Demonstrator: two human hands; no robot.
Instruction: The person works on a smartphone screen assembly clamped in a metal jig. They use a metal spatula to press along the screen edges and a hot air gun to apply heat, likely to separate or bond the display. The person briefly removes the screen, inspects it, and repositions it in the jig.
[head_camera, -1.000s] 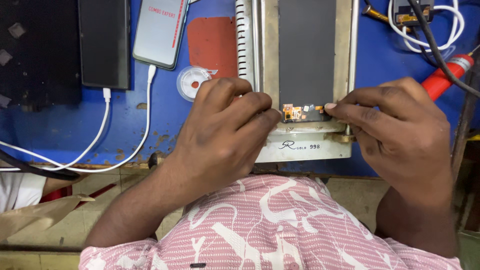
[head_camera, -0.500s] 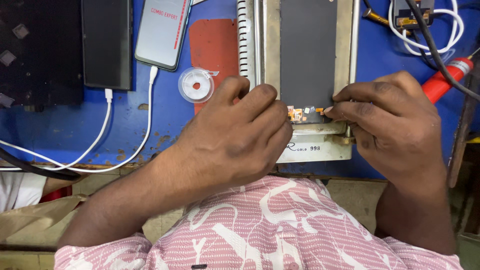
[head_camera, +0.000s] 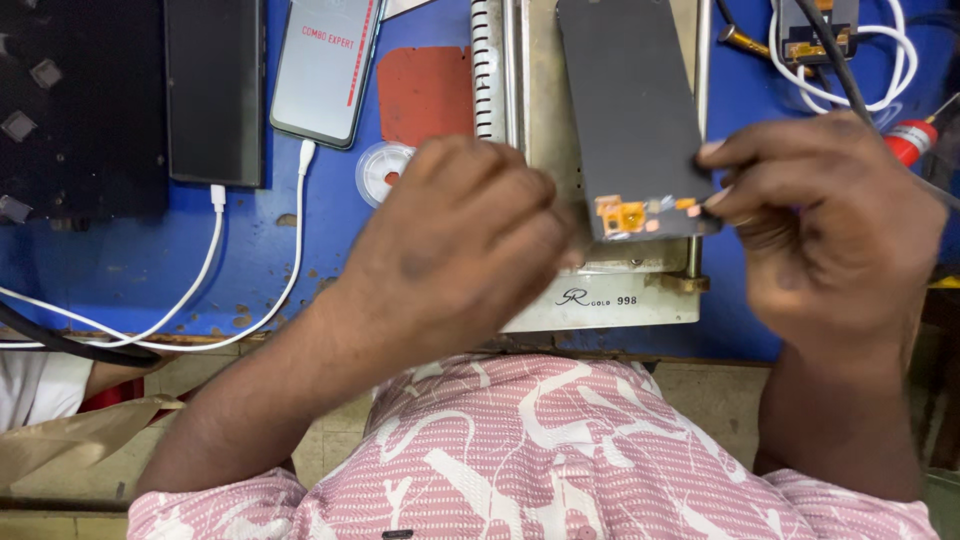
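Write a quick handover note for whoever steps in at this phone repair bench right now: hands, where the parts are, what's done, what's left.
Left hand: curled at the near left corner of the dark screen panel; the grip itself is hidden.
Right hand: fingertips pinch the panel's right edge, near its orange flex connector.
Panel: tilted on the metal separator machine, on the blue bench.
Nearby: small round spool, phone on a white cable, red-handled tool.
Done: panel looks shifted askew.
Left: likely freeing it fully.

Matt dark screen panel (head_camera: 630, 110); worn metal plate (head_camera: 540, 120); scuffed blue mat (head_camera: 150, 270).
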